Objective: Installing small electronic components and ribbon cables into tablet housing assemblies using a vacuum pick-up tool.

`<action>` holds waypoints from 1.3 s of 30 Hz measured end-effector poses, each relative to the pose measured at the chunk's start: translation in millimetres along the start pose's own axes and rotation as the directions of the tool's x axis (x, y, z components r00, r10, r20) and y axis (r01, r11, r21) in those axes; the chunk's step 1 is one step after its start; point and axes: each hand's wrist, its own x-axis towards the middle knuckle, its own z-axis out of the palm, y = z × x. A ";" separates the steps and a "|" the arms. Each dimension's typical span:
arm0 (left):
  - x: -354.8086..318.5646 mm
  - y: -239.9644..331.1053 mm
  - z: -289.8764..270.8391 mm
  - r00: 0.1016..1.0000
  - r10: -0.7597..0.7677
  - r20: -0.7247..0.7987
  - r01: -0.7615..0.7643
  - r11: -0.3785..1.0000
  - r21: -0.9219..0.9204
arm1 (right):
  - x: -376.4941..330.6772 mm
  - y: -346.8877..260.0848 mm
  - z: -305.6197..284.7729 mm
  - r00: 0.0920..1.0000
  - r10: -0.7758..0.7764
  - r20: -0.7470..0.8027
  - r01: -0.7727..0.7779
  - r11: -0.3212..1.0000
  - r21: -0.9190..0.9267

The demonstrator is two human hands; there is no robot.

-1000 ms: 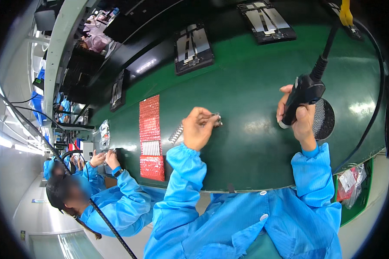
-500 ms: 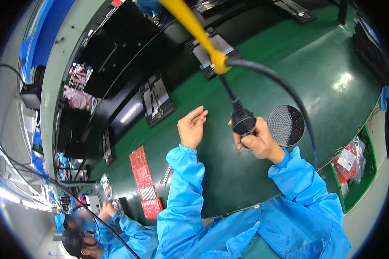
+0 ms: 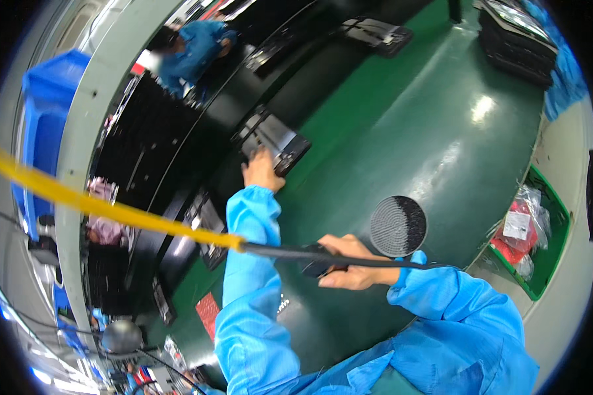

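My right hand is closed around a black corded electric screwdriver; its tip is hidden. The cable and a yellow strap cross the view in front of it. Reaching far forward, my left hand grips the near edge of a flat black device with a silver panel, which lies at the edge of the black belt. Beside my right hand sits a round grey ridged dish, its right part covered with tiny dark pieces.
More flat devices lie along the black belt, one farther off and one beside my left forearm. Red bubble wrap lies at the left. A green bin holds bagged parts at the right. A black stack stands far right.
My left hand has moved forward from over the green mat onto a device. My right hand has tilted the screwdriver, and the yellow strap has swung left. The whole view has shifted.
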 end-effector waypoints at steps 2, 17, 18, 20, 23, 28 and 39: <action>-4.0 3.5 3.2 0.996 -0.048 -0.073 0.051 0.998 0.035 | 4.6 -8.4 4.3 1.000 -0.024 0.005 0.023 0.998 0.060; -202.6 33.0 47.4 0.917 0.006 -0.399 -0.138 0.943 -0.303 | -0.1 -13.4 12.3 0.982 -0.010 -0.191 0.021 0.998 0.054; -222.3 50.3 36.4 0.875 -0.002 -0.484 -0.160 0.942 -0.294 | 3.6 -25.4 4.9 0.988 0.001 -0.153 0.013 0.996 0.086; -254.7 69.3 36.2 0.901 -0.049 -0.432 -0.088 0.953 -0.291 | -3.6 -30.4 -15.8 0.978 0.008 -0.209 -0.041 0.987 -0.154; -301.0 91.9 28.6 0.913 -0.081 -0.400 -0.067 0.937 -0.344 | 4.4 -53.8 -39.8 0.918 0.058 -0.393 -0.021 0.995 0.097; -353.5 121.1 29.0 0.946 -0.022 -0.325 -0.163 0.832 -0.531 | 7.5 -37.6 -67.8 0.897 -0.098 -0.432 0.093 0.995 -0.032; -340.4 139.5 44.2 0.870 -0.312 -0.382 -0.073 0.685 -0.725 | 9.2 -18.4 -58.0 0.900 -0.078 -0.428 0.009 0.987 -0.161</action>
